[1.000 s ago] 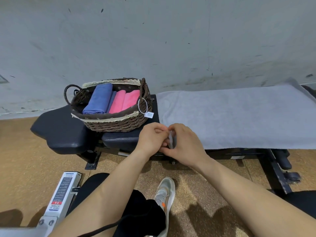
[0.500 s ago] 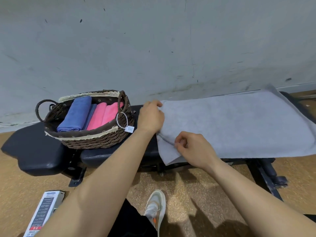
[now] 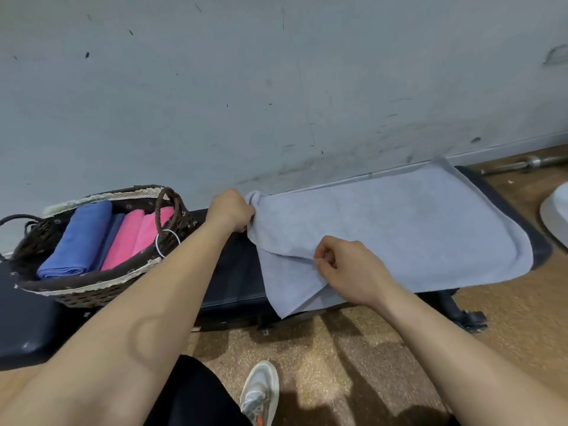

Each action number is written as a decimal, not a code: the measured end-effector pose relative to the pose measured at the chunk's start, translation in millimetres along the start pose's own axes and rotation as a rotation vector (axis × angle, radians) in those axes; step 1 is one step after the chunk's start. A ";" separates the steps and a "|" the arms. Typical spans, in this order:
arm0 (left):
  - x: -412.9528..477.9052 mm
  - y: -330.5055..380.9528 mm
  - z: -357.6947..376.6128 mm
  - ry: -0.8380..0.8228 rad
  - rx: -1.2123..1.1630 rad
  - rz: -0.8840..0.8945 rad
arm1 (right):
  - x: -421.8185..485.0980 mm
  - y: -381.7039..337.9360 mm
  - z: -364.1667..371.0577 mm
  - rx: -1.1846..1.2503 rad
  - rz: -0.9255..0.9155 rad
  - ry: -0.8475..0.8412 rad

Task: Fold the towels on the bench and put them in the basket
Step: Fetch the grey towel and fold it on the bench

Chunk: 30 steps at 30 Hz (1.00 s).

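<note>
**Head view.** At nine o'clock in the view a woven basket (image 3: 92, 298) stands on the dark padded bench (image 3: 233, 272). It already holds a blue towel (image 3: 78, 241) and, on its three o'clock side, two pink towels (image 3: 135, 238), all laid lengthwise so that they pack side by side. Just to three o'clock of the basket, the left hand (image 3: 229, 210) has its grip closed on the far corner of the grey towel (image 3: 415, 229), where the cloth is bunched and lifted clear of the pad. Towards five o'clock from it, the right hand (image 3: 350, 269) pinches the same short end nearer the front edge, thumb against curled fingers, and raises a crease. Below this grip the near corner hangs over the front of the bench. The grey towel is thus the one piece not yet in the basket. From the two grips it lies flat along the bench towards three o'clock and stops short of the pad's end. Both hands hold the basket-side end, probably so that this edge can be carried across to the three o'clock end and the towel halved. The spread portion serves as the anchor for that fold. Beyond the bench, at two o'clock, a metal bar (image 3: 534, 162) lies on the floor (image 3: 307, 364).
</note>
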State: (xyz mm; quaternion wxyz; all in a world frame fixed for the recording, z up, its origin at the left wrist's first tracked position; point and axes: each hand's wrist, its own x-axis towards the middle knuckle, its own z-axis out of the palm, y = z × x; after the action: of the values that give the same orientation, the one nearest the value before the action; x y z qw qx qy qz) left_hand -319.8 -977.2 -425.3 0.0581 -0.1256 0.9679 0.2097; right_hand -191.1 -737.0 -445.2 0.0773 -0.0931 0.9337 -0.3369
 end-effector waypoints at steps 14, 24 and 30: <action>-21.4 125.3 -8.6 -0.015 -0.591 0.153 | -45.0 80.8 -99.2 0.007 0.229 0.270; -18.1 236.5 39.9 -0.025 -0.466 0.501 | -88.0 141.9 -151.9 0.069 0.467 0.457; 5.3 301.1 88.9 0.037 -0.362 0.620 | -95.1 174.0 -162.0 0.051 0.615 0.527</action>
State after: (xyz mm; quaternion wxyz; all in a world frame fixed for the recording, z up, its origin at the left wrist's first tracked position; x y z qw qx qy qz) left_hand -400.1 -675.9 -388.8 -0.0491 0.1620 0.9082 0.3829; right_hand -153.5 -484.4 -426.1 -0.0654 0.2821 0.8973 -0.3333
